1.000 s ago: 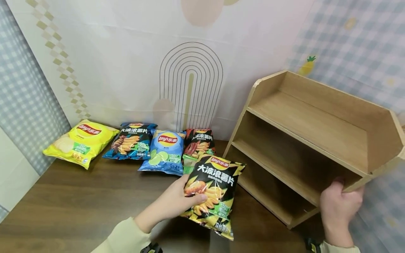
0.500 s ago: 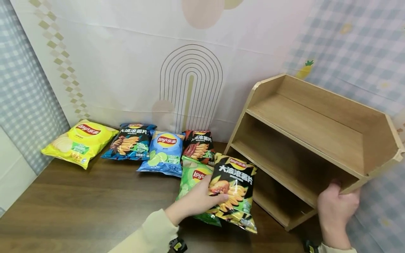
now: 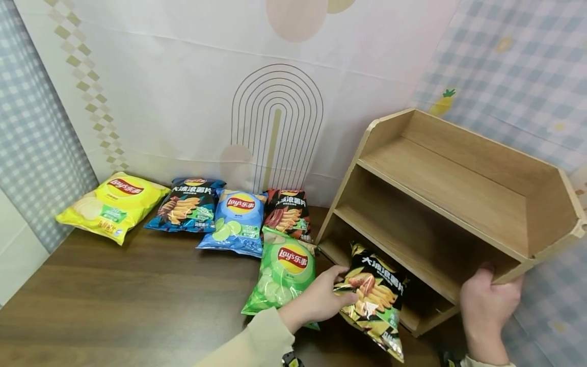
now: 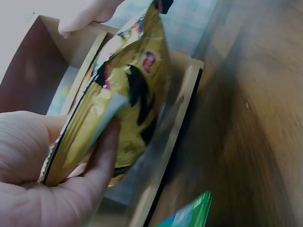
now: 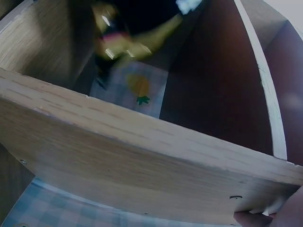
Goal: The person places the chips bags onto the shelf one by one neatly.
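Note:
My left hand (image 3: 321, 298) pinches the left edge of a black-and-yellow chip bag (image 3: 373, 295), thumb on its front and fingers behind. The bag is tilted at the mouth of the lower compartment of a wooden shelf (image 3: 468, 176), its top end just inside. In the left wrist view, fingers (image 4: 102, 156) press the yellow back of the bag. My right hand (image 3: 490, 303) grips the shelf's right side panel, its fingertips hidden in part by the wood. The right wrist view shows the chip bag blurred inside the shelf opening, beyond the side panel (image 5: 142, 137).
A green chip bag (image 3: 286, 272) lies just left of the shelf, partly behind my left wrist. Farther back lie a red-and-black bag (image 3: 288, 216), a light blue bag (image 3: 238, 219), a dark blue bag (image 3: 185, 204) and a yellow bag (image 3: 114, 204) on the wooden table (image 3: 151, 290).
My left hand has carried the black-and-yellow bag rightward from over the green bag to the shelf's lower opening, uncovering the green bag. The right hand keeps its grip on the shelf.

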### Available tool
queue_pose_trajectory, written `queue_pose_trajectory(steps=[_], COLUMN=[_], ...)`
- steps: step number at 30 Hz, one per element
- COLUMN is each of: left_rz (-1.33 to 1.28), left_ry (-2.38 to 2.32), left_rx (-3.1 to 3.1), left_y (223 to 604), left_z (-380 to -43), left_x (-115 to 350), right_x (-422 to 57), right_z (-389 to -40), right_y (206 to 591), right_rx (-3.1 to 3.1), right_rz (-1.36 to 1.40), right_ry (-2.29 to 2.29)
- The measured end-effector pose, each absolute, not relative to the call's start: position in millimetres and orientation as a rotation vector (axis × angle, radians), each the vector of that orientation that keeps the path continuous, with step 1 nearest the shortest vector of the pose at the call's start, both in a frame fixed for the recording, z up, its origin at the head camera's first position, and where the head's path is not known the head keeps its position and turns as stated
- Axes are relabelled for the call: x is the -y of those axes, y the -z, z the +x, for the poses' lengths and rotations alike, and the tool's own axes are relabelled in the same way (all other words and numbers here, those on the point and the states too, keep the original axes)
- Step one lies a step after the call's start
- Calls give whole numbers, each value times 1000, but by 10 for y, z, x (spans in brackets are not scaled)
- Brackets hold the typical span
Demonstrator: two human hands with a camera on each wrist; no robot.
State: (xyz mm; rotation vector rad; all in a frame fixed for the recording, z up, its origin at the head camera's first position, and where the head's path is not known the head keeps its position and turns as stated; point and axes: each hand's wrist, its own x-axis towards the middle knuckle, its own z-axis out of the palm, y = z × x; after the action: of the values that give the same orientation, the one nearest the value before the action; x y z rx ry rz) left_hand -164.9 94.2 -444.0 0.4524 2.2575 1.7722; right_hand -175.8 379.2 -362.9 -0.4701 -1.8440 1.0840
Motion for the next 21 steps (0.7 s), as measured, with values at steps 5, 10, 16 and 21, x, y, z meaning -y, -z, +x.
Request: queue_pose_trajectory(steps=[5,10,16,21], left_rz=[317,87,-359,-462], left_ry=[-2083,-2353,-2623,-2634], left_rx=[-2036,-1759,-1495,-1446], left_y=[4559,4674,4692,4763], left_z=[-1672,-1598,-1532,-1463], left_x=[-1183,-1368,-1519,-1560], right_x=[-3790,-3802,-3816,-3800], right_z=[-1768,-1735,-1732,-1741], right_y=[3632,3664,3649,3630], right_rx=[1853,1882,1878,1888], right_rz=[-491,-524,-526,-518], right_ry=[-1087,-1092,-1074,-1068])
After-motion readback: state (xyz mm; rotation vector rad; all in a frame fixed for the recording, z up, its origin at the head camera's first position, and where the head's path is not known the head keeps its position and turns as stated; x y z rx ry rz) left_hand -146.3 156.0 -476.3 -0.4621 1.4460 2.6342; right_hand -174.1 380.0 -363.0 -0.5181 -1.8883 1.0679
